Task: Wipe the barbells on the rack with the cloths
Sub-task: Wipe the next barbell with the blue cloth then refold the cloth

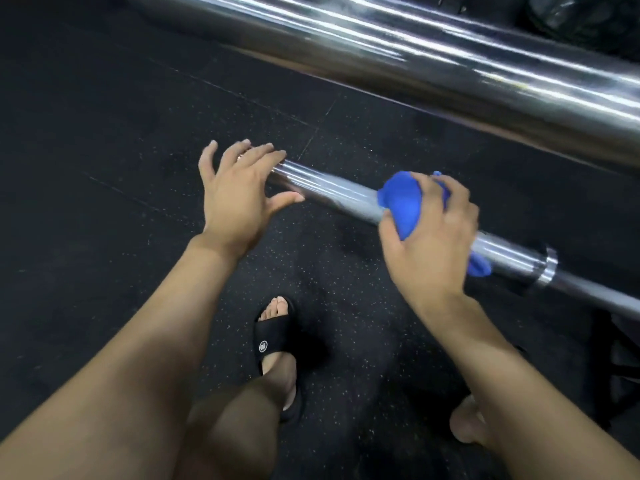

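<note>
On the barbell sleeve point(332, 192), left hand point(239, 195) spread flat at its end, right hand point(429, 237) gripping blue cloth point(401, 206).

We look down on a black rubber floor point(104, 133) flecked with pale specks. Thin seams point(242, 98) cross it, marking large square tiles, two of them meeting near the top middle. Light is dim; the floor fades to near black toward the left edge and top left corner. At the top right corner we see a dark, blurred shape point(581, 19) we cannot identify.
</note>
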